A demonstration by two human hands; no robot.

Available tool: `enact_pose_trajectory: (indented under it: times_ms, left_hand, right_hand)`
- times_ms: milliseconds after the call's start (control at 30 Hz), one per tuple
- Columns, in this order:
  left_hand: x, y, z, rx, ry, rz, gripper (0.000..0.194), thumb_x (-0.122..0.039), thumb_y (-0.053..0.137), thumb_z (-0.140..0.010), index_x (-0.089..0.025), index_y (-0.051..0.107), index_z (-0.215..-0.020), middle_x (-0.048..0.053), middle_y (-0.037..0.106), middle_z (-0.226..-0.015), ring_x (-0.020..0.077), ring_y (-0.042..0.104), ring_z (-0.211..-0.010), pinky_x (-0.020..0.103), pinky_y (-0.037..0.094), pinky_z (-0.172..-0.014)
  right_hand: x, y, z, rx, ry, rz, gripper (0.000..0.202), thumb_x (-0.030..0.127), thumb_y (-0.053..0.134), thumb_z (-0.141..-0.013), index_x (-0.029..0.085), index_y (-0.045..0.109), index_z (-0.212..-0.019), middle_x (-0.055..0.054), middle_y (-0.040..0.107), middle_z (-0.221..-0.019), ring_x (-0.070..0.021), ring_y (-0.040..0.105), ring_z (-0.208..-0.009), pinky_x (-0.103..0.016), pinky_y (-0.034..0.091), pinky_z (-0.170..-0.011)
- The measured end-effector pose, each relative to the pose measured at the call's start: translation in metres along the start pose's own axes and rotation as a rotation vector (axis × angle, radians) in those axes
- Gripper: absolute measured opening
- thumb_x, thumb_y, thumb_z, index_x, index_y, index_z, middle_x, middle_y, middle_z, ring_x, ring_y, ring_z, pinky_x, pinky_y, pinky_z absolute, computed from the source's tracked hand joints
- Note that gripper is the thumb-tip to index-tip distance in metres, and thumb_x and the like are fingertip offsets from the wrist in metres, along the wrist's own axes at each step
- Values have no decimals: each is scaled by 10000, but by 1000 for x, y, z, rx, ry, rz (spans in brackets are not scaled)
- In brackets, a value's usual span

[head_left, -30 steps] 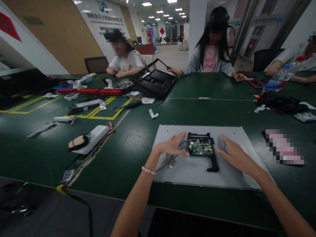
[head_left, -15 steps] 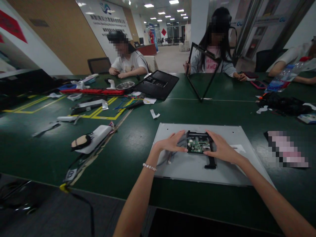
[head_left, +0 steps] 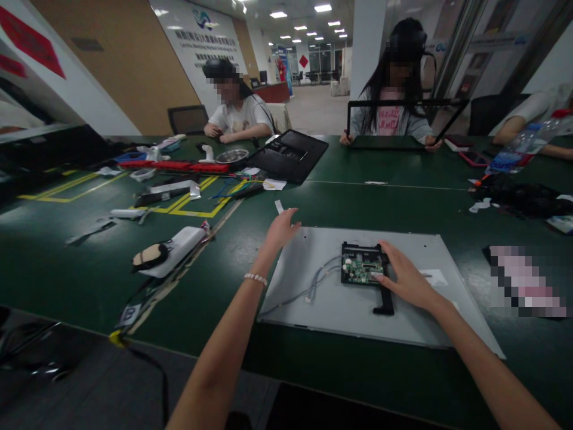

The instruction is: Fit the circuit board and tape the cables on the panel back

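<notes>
The green table (head_left: 224,269) spreads under and around both hands. Nothing visible clamps down what lies on it, so an uneven push from one hand could make the work skid.

The grey panel (head_left: 331,310) lies flat on it, reaching from the left hand (head_left: 283,227) past the right hand (head_left: 405,278). The left hand is at its far left corner, thumb and fingers a little parted and no object in them; whether the fingertips touch the edge I cannot tell. If that corner were lifted or shoved alone, the panel could tilt or swing round beneath the right hand.

Well beyond the right hand, a co-worker holds up a thin black frame (head_left: 405,103); it is well apart from both hands and seems little risk to them.

The black bracket (head_left: 384,303) sits just left of the right hand, which is spread wide about its right side. I cannot tell whether the bracket is fastened; if it is loose, a sideways nudge could slide it over the panel.

Inside the bracket, the circuit board (head_left: 358,270) has the right thumb over its near right part. Hard pressure there could bend the board or harm its parts.

The grey cables (head_left: 320,278) run loose between the hands, nearer the left forearm; a sleeveless arm sweeping across could snag them and strain their joint with the board.
</notes>
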State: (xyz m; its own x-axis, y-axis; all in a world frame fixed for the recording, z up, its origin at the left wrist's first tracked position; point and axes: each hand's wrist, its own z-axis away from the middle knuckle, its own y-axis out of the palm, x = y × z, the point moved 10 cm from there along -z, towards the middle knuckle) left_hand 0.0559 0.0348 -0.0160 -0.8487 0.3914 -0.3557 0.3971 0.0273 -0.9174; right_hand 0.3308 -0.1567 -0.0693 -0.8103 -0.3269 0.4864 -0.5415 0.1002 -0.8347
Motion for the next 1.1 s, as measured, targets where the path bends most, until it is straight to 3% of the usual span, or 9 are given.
enact_pose_trajectory:
  times_ms: [67, 233, 433, 700, 1100]
  left_hand:
    - [15, -9, -14, -6, -3, -185, 447, -226, 518, -883, -138, 514, -1322, 132, 541, -1372, 240, 528, -1236, 338, 395, -1054]
    - [34, -3, -35, 176, 30, -452, 336, -221, 500, -905, -159, 588, -1222, 128, 607, -1276, 231, 566, -1172, 304, 415, -992]
    - [39, 7, -53, 220, 7, -512, 298, -179, 399, -929, -105, 660, -1052, 187, 671, -1064, 246, 636, -1040, 311, 446, -907]
    - [42, 7, -60, 216, -4, -568, 341, -223, 393, -923, -78, 689, -1009, 217, 673, -1038, 286, 638, -1020, 361, 457, -908]
    - [30, -2, -53, 172, -86, -574, 373, -94, 338, -889, -58, 679, -1037, 234, 669, -1027, 283, 650, -973, 347, 480, -835]
  right_hand:
    - [0, 0, 0, 0, -5, -8, 780, 509, 451, -935, 289, 19, -1546, -105, 219, -1600, -290, 254, -1445, -523, 283, -1148]
    - [3, -3, -1, -3, -10, -11, 751, 494, 423, -948, 291, 18, -1548, -95, 237, -1594, -284, 262, -1442, -516, 276, -1156]
    - [4, -4, -3, 4, -8, -1, 751, 501, 414, -948, 294, 11, -1547, -92, 255, -1589, -285, 279, -1435, -513, 281, -1155]
    - [4, -3, -4, 5, -14, -4, 735, 492, 406, -957, 307, 6, -1545, -88, 263, -1584, -274, 273, -1438, -517, 274, -1160]
    - [4, -3, -5, 3, -23, -5, 728, 492, 400, -960, 309, 9, -1546, -90, 265, -1582, -279, 274, -1438, -527, 283, -1153]
